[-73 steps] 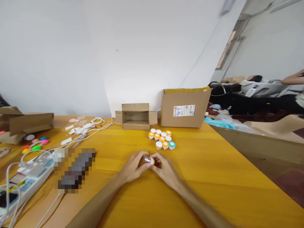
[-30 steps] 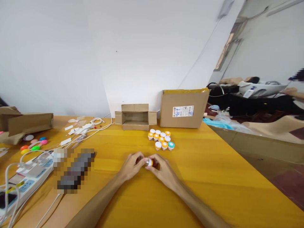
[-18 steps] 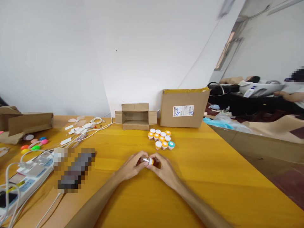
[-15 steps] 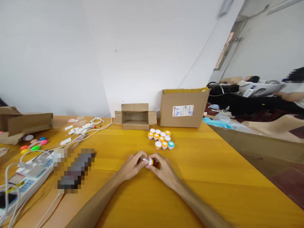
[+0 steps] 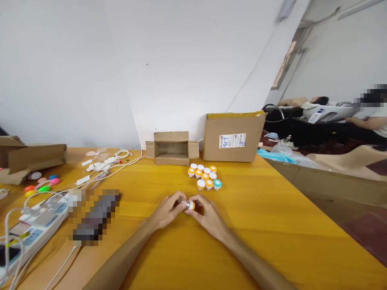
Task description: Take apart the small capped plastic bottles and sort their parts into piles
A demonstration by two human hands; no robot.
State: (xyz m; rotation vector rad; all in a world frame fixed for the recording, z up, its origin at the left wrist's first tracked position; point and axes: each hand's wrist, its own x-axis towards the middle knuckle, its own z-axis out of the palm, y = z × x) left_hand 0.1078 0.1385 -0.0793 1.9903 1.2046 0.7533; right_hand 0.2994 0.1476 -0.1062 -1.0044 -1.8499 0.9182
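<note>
Firstly, at the far left, a brown box (image 5: 38, 158) lies open with its flaps spread; its inside is mostly hidden. Further right, the left hand (image 5: 168, 211) has its finger and thumb nearly closed on the clear end of a small container (image 5: 191, 205). Behind stands an open carton (image 5: 171, 161), showing its inner walls. The right hand (image 5: 208, 213) curls its fingertips around the container's white-and-orange end. The present step seems two-handed handling; any next move calls for a light, steady pinch. Beyond, capped containers (image 5: 209, 183) stand grouped, contents unclear, before a taped box (image 5: 232, 139).
</note>
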